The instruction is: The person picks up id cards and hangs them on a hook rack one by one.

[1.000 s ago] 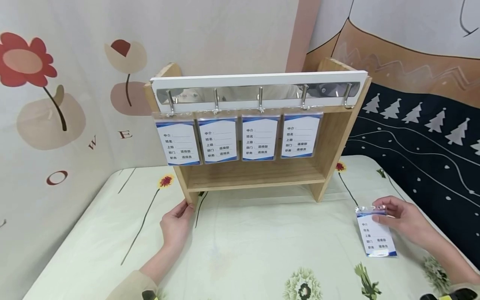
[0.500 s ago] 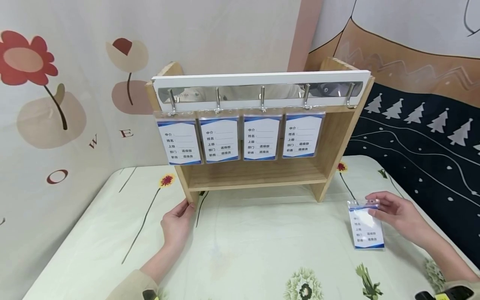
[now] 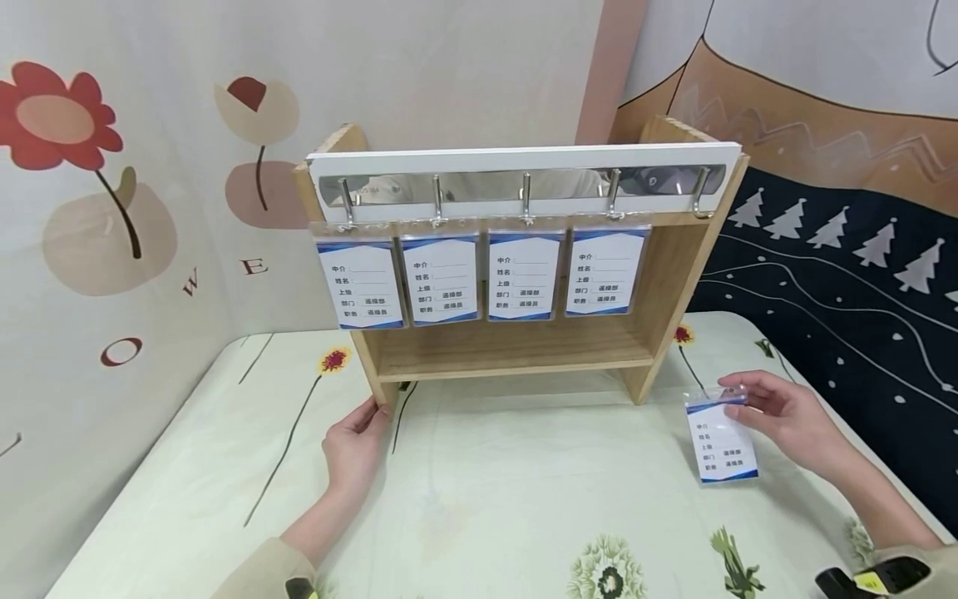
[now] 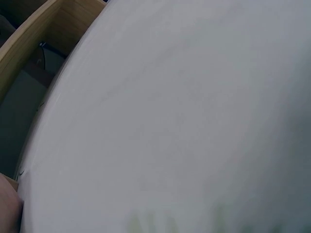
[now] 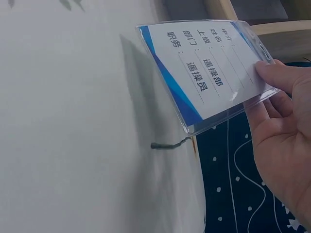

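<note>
My right hand [image 3: 786,416] pinches a badge card in a clear sleeve [image 3: 722,441] by its top corner, thumb in front and fingers behind. In the right wrist view the badge card [image 5: 199,73] is raised off the cloth, printed side showing, with a shadow beneath. My left hand [image 3: 356,445] grips the foot of the wooden shelf's left side panel between thumb and fingers. On the wooden shelf [image 3: 516,353] a white rail [image 3: 464,158] carries several metal hooks. Badge cards [image 3: 452,279] hang from all of these but the rightmost hook [image 3: 701,191], which is bare.
The shelf stands on a pale green flowered cloth [image 3: 479,474]. Behind it is a light printed curtain [image 3: 464,75]. At the right rises a dark cloth [image 3: 838,316] with tree prints.
My right hand has moved up and to the left, lifting the badge card with it toward the shelf. The left hand stays at the shelf's foot.
</note>
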Demonstrator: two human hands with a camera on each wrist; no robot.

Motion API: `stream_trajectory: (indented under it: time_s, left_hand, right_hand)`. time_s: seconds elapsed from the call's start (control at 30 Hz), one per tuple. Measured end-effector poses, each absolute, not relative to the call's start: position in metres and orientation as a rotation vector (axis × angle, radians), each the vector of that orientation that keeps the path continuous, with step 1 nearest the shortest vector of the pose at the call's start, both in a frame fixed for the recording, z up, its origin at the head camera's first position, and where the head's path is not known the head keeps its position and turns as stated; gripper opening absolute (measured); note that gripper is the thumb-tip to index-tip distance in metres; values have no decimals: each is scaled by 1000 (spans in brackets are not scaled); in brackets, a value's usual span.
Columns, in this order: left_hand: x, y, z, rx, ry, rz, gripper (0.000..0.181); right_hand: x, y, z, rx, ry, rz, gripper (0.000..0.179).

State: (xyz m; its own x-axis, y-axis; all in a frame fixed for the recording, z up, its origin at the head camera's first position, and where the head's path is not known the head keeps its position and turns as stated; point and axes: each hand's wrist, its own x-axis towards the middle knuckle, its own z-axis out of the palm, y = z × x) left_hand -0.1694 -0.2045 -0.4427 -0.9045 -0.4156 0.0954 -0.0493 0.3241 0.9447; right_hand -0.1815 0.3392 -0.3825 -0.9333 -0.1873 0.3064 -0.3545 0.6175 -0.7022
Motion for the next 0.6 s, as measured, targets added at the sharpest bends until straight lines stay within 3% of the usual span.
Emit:
stream_trajectory:
  time_s: [0.6]
  left_hand:
    - [-170, -205, -443, 417, -2270, -1623, 37]
  right_hand:
    - [-186, 323, -362, 418, -2534, 1331, 36]
